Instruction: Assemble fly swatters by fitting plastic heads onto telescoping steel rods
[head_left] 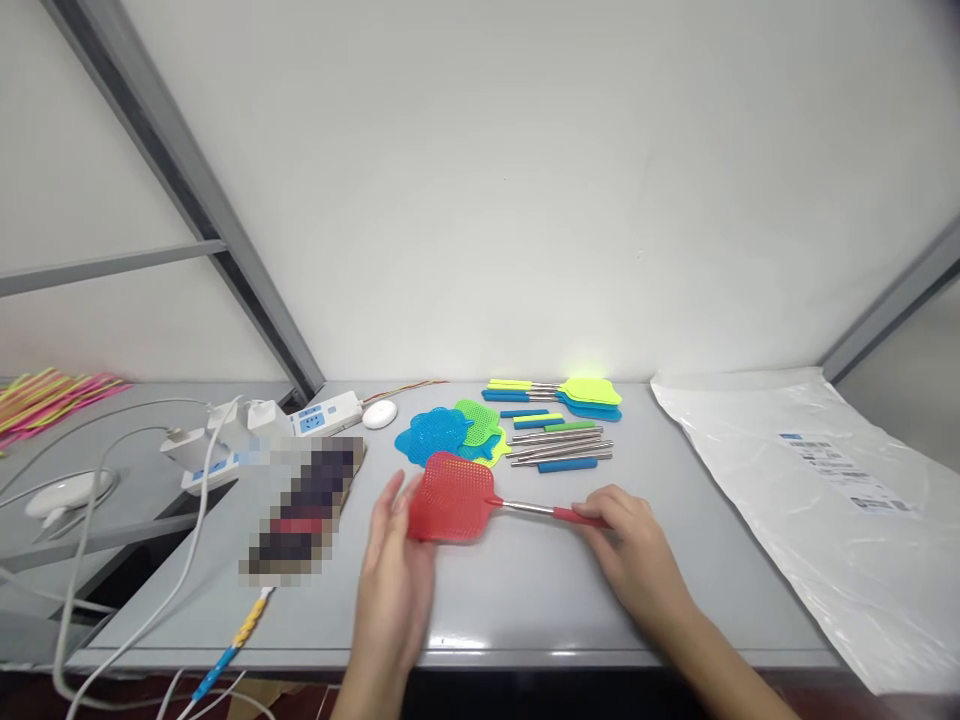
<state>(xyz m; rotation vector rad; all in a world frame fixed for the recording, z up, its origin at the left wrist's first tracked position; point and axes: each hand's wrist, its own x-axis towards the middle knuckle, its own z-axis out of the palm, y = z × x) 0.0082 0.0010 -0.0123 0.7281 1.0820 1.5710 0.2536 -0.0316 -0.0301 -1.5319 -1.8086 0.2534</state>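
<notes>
A red fly swatter (454,497) with a perforated square head and a short metal rod lies across the space between my hands, above the grey table. My left hand (397,570) is closed on the left edge of its head; part of the grip is hidden. Closed round the red handle at the other end is my right hand (630,540). Behind the swatter are loose blue swatter heads (431,436) and a green one (477,422). To their right lie several metal rods (562,445) and loose handle sleeves, including a blue one (568,465).
Swatters with yellow heads (591,391) and blue ones lie stacked near the wall. A white plastic package (825,520) covers the right side. At left are a power strip (330,412), a white round device (379,414), a blurred-out object (307,510) and trailing cables (191,560).
</notes>
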